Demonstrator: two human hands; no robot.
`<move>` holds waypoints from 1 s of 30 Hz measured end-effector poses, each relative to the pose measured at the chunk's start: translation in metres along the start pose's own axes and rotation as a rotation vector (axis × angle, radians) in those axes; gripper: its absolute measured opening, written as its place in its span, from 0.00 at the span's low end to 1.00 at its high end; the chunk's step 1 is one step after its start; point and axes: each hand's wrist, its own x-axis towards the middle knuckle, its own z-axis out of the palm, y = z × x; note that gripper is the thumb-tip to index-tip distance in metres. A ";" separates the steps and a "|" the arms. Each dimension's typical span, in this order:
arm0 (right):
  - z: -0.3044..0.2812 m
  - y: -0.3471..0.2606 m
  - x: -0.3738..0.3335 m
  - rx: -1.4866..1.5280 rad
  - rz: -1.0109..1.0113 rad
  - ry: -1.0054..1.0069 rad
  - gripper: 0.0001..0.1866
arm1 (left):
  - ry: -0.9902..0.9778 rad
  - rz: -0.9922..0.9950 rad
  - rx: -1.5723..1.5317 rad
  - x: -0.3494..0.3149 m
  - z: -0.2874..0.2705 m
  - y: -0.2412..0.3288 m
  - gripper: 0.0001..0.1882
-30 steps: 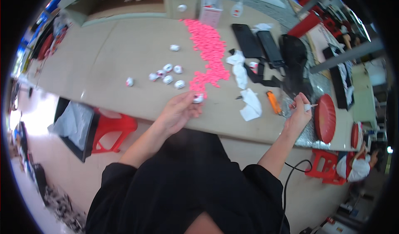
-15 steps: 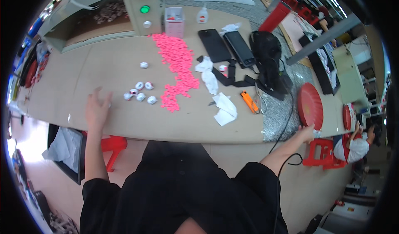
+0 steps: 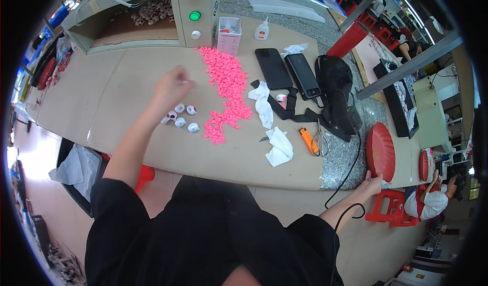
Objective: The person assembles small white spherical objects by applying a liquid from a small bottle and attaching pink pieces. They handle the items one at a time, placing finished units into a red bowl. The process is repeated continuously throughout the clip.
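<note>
My left hand (image 3: 174, 87) is over the left middle of the table, fingers curled together around a small white round piece (image 3: 184, 82), mostly hidden by them. Just below it, several similar white round pieces with dark red marks (image 3: 180, 122) lie in a loose group, partly behind my wrist. To their right, a long strip of small pink pieces (image 3: 226, 77) spreads over the tabletop. At the far right my right hand (image 3: 373, 182) grips the near rim of a red fluted dish (image 3: 381, 151), which stands tilted at the table edge.
Beyond the pink strip lie a black phone (image 3: 273, 68), a black power bank (image 3: 303, 76), crumpled white tissue (image 3: 279, 146), an orange cutter (image 3: 308, 140), scissors (image 3: 322, 138) and a black bag (image 3: 338, 98). A grey machine (image 3: 127, 41) stands at the back left. A co-worker (image 3: 432, 199) sits far right.
My left hand has moved up and right from beside the white pieces, closing from spread fingers at the lone piece. My right hand stays on the dish. The whole view has shifted slightly.
</note>
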 end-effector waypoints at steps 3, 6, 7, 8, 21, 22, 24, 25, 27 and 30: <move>-0.008 -0.012 -0.026 0.015 -0.050 -0.094 0.17 | -0.351 0.034 -0.126 0.022 0.066 0.079 0.14; -0.013 -0.028 -0.068 0.054 -0.090 -0.259 0.16 | -0.441 0.208 0.158 0.033 0.127 0.127 0.16; -0.015 -0.033 -0.075 0.053 -0.065 -0.263 0.17 | -0.483 0.212 0.256 0.036 0.143 0.138 0.13; -0.018 -0.037 -0.079 0.052 -0.038 -0.266 0.18 | -0.517 0.216 0.283 0.038 0.156 0.140 0.11; 0.016 -0.020 -0.197 -0.053 0.162 -0.959 0.22 | 0.046 0.503 -0.283 0.026 0.068 0.192 0.14; 0.023 -0.015 -0.212 -0.064 0.206 -1.034 0.22 | -0.058 0.499 -0.124 0.021 0.061 0.189 0.14; 0.034 -0.005 -0.242 -0.087 0.292 -1.174 0.23 | -0.275 0.477 0.187 0.013 0.048 0.182 0.16; 0.036 -0.002 -0.260 -0.105 0.325 -1.210 0.23 | -0.208 0.468 0.191 0.010 0.040 0.174 0.16; 0.039 0.004 -0.291 -0.143 0.380 -1.257 0.23 | -0.085 0.468 0.185 0.004 0.018 0.149 0.18; 0.041 0.018 -0.319 -0.120 0.464 -1.330 0.25 | 0.358 0.426 0.437 -0.015 -0.045 0.111 0.26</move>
